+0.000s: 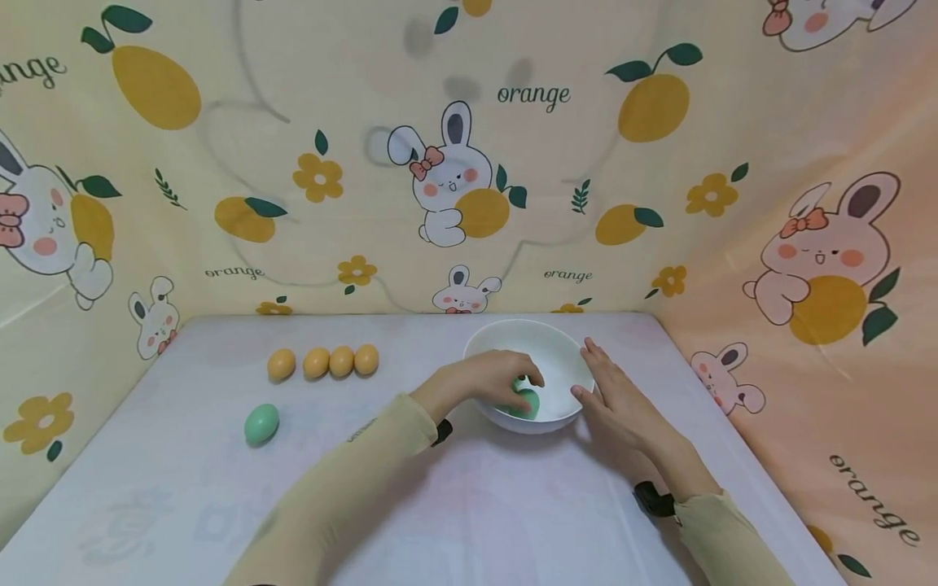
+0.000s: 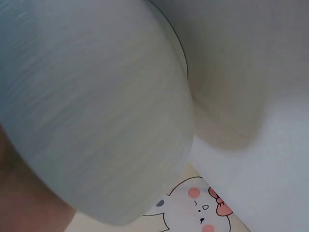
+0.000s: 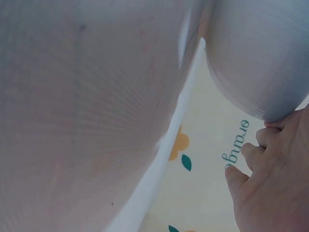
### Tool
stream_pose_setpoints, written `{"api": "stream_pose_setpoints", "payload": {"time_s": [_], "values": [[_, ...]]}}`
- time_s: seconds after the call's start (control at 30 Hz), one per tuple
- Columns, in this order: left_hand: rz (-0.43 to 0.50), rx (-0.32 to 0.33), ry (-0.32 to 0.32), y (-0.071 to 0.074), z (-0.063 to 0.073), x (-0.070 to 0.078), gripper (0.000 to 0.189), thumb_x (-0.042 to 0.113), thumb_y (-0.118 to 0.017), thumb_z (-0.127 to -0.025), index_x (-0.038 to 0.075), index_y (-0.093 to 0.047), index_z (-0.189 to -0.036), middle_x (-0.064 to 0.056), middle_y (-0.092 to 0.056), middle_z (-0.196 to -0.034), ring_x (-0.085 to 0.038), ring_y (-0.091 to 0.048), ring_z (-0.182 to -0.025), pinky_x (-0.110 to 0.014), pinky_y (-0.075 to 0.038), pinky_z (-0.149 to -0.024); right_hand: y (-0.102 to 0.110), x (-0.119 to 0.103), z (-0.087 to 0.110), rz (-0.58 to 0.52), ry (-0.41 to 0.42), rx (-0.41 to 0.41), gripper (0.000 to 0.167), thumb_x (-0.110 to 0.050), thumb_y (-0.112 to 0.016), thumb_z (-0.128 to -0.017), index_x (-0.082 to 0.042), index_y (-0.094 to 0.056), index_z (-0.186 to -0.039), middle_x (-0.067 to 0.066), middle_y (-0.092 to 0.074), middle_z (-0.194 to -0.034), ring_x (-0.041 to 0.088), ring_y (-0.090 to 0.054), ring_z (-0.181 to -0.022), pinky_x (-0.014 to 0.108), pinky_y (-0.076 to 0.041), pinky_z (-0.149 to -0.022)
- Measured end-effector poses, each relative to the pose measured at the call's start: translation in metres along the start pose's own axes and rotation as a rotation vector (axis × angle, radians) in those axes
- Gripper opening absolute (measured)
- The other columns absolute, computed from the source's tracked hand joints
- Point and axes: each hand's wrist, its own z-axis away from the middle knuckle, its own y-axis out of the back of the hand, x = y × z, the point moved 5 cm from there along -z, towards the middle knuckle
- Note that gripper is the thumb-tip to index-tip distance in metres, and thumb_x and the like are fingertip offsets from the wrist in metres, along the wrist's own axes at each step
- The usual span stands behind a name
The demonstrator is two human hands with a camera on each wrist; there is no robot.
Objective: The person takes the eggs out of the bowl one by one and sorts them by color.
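A white bowl (image 1: 567, 358) stands on the table, its outer wall (image 2: 111, 121) filling much of the left wrist view. My left hand (image 1: 487, 378) reaches over the near left rim into it, fingers curled about a green egg (image 1: 531, 404), the thumb across it. A second patch of green shows between the fingers; whether it is another egg I cannot tell. My right hand (image 1: 623, 407) rests its straightened fingers against the bowl's right side. In the right wrist view the same hand (image 3: 275, 169) touches the bowl (image 3: 260, 58) from below right.
Several orange-yellow eggs (image 1: 341, 361) lie at the back left of the table, one (image 1: 282, 365) slightly apart. Closer to me sits a green egg (image 1: 261, 424). A pale cloth covers the table (image 1: 469, 505); printed sheets (image 1: 352, 163) hang behind and at both sides.
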Motion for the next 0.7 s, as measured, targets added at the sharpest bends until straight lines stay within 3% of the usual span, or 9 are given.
{"api": "stream_pose_setpoints", "payload": {"time_s": [0.4,0.7], "values": [[-0.004,-0.026,0.059,-0.0089,-0.004,-0.0053,0.041,0.029,-0.083,-0.091,0.015,-0.074,-0.128,0.001,-0.069,-0.126,-0.012,-0.06,-0.111,-0.023,-0.046,-0.101,-0.0001,-0.001,0.0003,0.007,-0.004,-0.001,0.078,-0.047,-0.047,-0.109,-0.003,-0.017,-0.166,0.012,-0.007,-0.174,0.04,-0.011,-0.158,0.066,-0.019,-0.122],[0.059,-0.022,0.042,-0.01,-0.003,-0.0066,0.041,0.025,-0.082,-0.092,0.009,-0.072,-0.129,-0.002,-0.067,-0.121,-0.013,-0.061,-0.105,-0.02,-0.048,-0.095,-0.0009,0.0008,0.0004,0.008,-0.012,-0.007,0.078,-0.048,-0.047,-0.109,-0.004,-0.016,-0.166,0.011,-0.006,-0.175,0.04,-0.011,-0.159,0.066,-0.019,-0.122]]}}
